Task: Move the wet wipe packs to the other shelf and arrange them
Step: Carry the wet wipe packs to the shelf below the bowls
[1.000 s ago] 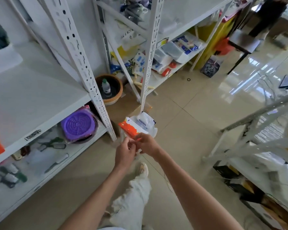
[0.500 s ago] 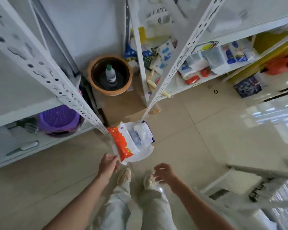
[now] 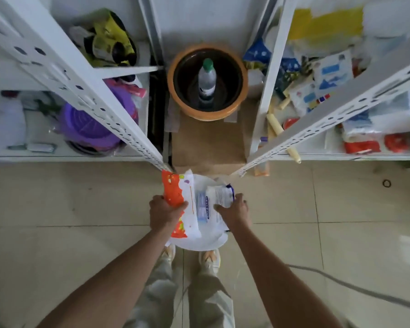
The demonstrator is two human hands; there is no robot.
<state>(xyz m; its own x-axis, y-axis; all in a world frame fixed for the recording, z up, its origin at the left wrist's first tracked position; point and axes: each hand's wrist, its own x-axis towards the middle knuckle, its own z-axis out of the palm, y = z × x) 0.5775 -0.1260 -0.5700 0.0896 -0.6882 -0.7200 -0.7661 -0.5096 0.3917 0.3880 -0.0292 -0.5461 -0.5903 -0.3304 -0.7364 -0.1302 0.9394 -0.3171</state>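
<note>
I look straight down at a bundle of wet wipe packs held over the floor, between two white shelf units. My left hand (image 3: 164, 210) grips the orange-and-white wipe pack (image 3: 179, 200) at the left of the bundle. My right hand (image 3: 233, 210) grips the white wipe pack with blue print (image 3: 217, 200) at the right. A third pale blue-printed pack (image 3: 202, 207) lies between them. Under the packs a round white plate-like thing (image 3: 199, 242) shows; who supports it is hidden.
The left shelf unit (image 3: 57, 157) holds a purple basin (image 3: 92, 124) and tools. The right shelf unit (image 3: 341, 157) is crowded with packs and red items. Between them stands an orange pot (image 3: 207, 81) with a bottle (image 3: 206, 79), on cardboard. My feet are below the bundle; a cable (image 3: 341, 280) crosses the floor.
The view has tilted down and closer to the shelves. My right hand, which had let go half a second ago, has come back onto the white pack.
</note>
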